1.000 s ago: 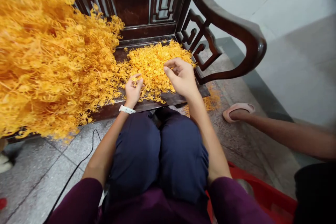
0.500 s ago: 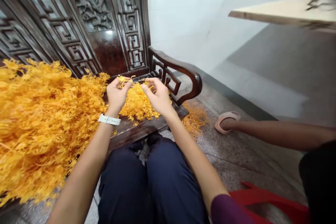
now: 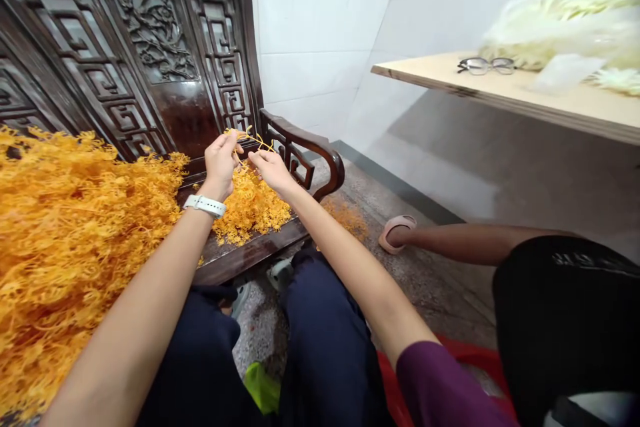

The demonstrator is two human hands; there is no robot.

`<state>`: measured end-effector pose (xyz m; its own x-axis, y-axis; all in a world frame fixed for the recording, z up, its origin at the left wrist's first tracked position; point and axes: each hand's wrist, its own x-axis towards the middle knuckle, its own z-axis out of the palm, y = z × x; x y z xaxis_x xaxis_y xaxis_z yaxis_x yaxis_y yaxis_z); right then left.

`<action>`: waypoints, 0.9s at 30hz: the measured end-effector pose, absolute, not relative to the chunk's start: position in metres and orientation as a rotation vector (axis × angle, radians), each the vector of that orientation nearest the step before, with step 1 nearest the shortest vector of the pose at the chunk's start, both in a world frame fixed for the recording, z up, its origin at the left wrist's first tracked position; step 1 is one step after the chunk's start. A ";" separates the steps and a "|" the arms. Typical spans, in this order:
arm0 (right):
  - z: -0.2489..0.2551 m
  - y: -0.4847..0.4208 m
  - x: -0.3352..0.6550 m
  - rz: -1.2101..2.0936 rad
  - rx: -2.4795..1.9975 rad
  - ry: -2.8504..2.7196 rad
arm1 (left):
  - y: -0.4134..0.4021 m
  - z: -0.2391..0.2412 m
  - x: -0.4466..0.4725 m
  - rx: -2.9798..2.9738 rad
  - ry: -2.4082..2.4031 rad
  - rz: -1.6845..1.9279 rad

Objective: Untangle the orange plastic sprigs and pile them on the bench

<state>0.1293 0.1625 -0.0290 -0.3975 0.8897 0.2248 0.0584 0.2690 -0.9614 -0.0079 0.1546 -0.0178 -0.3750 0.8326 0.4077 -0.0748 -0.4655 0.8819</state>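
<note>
My left hand (image 3: 221, 163), with a white watch strap (image 3: 205, 205) on its wrist, pinches a thin tangled orange strand (image 3: 253, 140) above the bench seat. My right hand (image 3: 267, 170) is close beside it, its fingertips pinching the same strand. Directly below both hands lies a small heap of orange dried strands (image 3: 247, 210). A much larger mass of the same strands (image 3: 65, 233) fills the lower left, next to my left forearm. Neither hand touches the large mass.
The strands lie on a dark carved wooden bench (image 3: 150, 33) with a curved armrest (image 3: 305, 147). Orange bits (image 3: 345, 217) lie on the floor. A co-worker's leg ends in a pink sandal (image 3: 397, 233). A wooden tabletop (image 3: 500, 87) holds glasses (image 3: 485, 65) and a plastic bag (image 3: 560, 33).
My hands have come closer together and risen off the heap, now holding a strand between them. The view has tilted upward, showing more of the bench back and the tabletop.
</note>
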 end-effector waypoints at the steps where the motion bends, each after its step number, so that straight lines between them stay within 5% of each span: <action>1: -0.031 0.160 0.128 1.233 -0.870 -1.686 | 0.154 -0.019 -0.007 1.199 1.078 1.934; 21: -0.104 0.176 0.118 0.617 -1.205 -1.686 | 0.135 -0.022 -0.047 0.534 0.575 2.015; 27: -0.099 0.188 0.120 0.914 -1.184 -1.005 | 0.135 -0.029 -0.040 0.290 0.640 1.891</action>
<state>0.1198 0.1884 -0.0986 0.3017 0.9440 0.1335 -0.0434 0.1535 -0.9872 -0.0399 0.1349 -0.0295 -0.4018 0.9110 -0.0934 -0.7806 -0.2874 0.5551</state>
